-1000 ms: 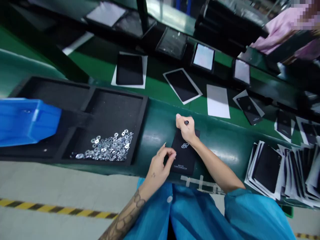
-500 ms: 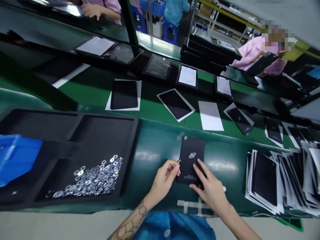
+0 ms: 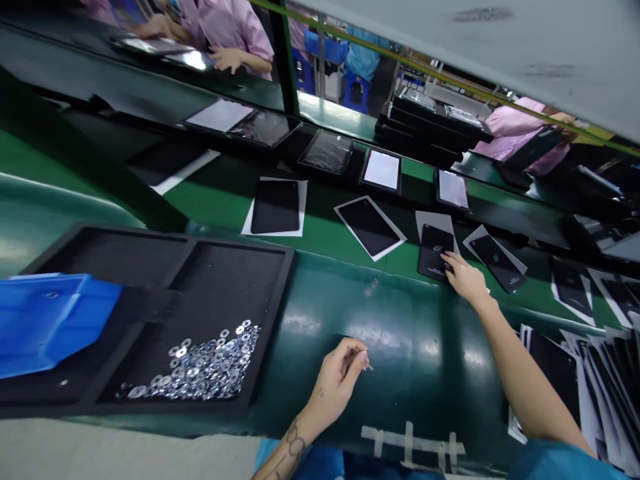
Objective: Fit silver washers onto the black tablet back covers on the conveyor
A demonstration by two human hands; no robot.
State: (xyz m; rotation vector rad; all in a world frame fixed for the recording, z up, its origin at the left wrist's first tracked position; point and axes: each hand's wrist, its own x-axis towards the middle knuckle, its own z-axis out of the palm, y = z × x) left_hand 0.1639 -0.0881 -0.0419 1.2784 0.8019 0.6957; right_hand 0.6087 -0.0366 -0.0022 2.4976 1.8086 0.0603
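Black panel point(image 3: 433, 256), marked with a pale logo, is laid flat and slightly askew over a white sheet point(image 3: 433, 219), on a green strip point(image 3: 320, 207) beyond the workbench point(image 3: 400, 333). The sheet is left showing past the panel's top and right side.

Judging from this position, the panel could be dragged crooked or pushed partly off the sheet if the fingertips were pulled sideways while pressed down; its surface might then be scuffed. The neighbouring panel point(image 3: 497, 259), set just to the right on its own sheet, could be brushed if the hand were swept that way. Whatever is pinched in the other hand might be dropped if the grip were loosened.

The panel lies under and just left of the fingertips of the right hand point(image 3: 467, 279), by which its lower right part is touched. Those fingers are loosely spread; whether the panel is gripped or only pressed cannot be told. The left hand point(image 3: 339, 381) is held over the workbench, well apart from the panel, its thumb and forefinger brought together on a small pale item point(image 3: 369, 366), too tiny to identify. Metal washers point(image 3: 215, 370) are heaped in a black tray point(image 3: 274, 320) farther left.
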